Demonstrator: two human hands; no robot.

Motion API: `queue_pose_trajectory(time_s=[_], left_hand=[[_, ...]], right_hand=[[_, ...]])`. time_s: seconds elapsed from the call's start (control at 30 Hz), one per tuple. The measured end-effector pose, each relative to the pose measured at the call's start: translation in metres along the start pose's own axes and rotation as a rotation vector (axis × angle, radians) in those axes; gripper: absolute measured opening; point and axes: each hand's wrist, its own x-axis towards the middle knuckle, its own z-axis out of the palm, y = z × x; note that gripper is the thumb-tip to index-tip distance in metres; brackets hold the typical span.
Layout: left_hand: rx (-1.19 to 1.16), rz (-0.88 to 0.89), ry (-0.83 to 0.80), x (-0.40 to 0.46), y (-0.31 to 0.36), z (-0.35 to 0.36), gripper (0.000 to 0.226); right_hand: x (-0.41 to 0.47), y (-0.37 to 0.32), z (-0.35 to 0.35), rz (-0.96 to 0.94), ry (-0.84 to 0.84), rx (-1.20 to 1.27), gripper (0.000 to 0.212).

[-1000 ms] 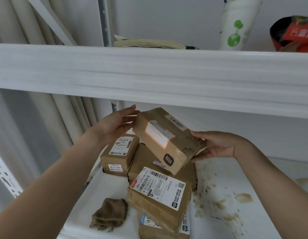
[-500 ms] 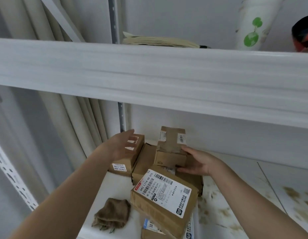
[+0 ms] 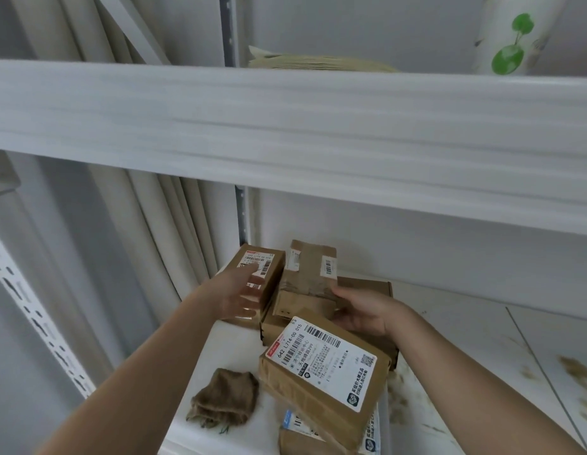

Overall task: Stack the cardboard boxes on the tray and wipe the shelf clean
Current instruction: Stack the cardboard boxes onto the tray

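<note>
1. Right hand (image 3: 364,311) is seen at about 3 o'clock of the taped box (image 3: 307,279); its fingers are curled against the right lower edge of that box, so it is judged to be held, though the fingertips are partly hidden.
2. The left hand (image 3: 243,295) is spread, with fingers apart and holding nothing, and it is laid over the narrow box (image 3: 257,274) at about 9 o'clock of the taped box.
3. The taped box is set on a flat wide box (image 3: 367,287), and its long axis runs toward 12 o'clock, away from the person.
4. The large labelled box (image 3: 325,372) lies tilted at about 6 o'clock of the taped box, upon another box (image 3: 302,438) at the near edge.
5. All these boxes are gathered on the white tray (image 3: 233,343), with a brown cloth (image 3: 225,400) near its front left part.
6. The dirty shelf (image 3: 482,372) extends toward 3 o'clock and is not yet wiped.
7. For straightening the pile, the right hand is judged the nearer one to the taped box; the cloth is nearer to the left hand.
</note>
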Motion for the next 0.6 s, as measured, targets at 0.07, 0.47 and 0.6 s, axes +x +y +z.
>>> queue_pose_trajectory(time_s=[0.07,0.47,0.6], left_hand=[[0.006,0.001,0.008,0.000,0.000,0.003,0.044],[0.120,-0.089,0.095,0.010,-0.017,0.004,0.048],[0.115,-0.093,0.092,0.009,-0.024,0.013,0.038]], right_hand=[[0.000,0.000,0.000,-0.002,-0.003,-0.057,0.032],[-0.029,-0.011,-0.063,-0.152,0.643,-0.386,0.013],[-0.035,0.010,-0.072,0.057,0.532,-0.381,0.033]])
